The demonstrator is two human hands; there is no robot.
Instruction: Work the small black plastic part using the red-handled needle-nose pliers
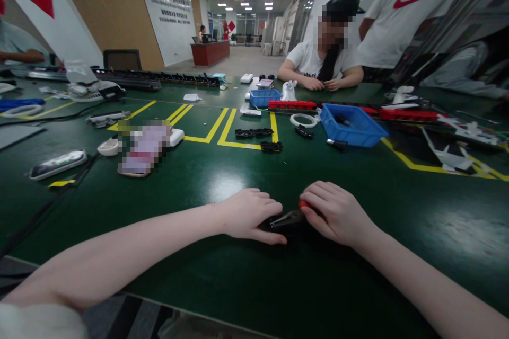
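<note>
Low over the green table, my right hand (336, 213) is closed round the red handle of a pair of pliers (287, 219), whose grey pointed jaws reach left. My left hand (252, 216) is curled over a small black part (271, 221) at the tips of those jaws, fingers and thumb on either side of it. Most of the black part is under my left fingers, so its shape cannot be made out. Beyond my hands, similar-looking black pieces (254, 133) lie inside a yellow tape outline (227, 144).
Right of the middle stands a blue bin (352, 126), with a smaller blue bin (265, 97) and a red strip (292, 105) farther back. A phone (145, 149) and a white device with lights (59, 164) lie on the left. Across the table sits a person (324, 61) in a cap.
</note>
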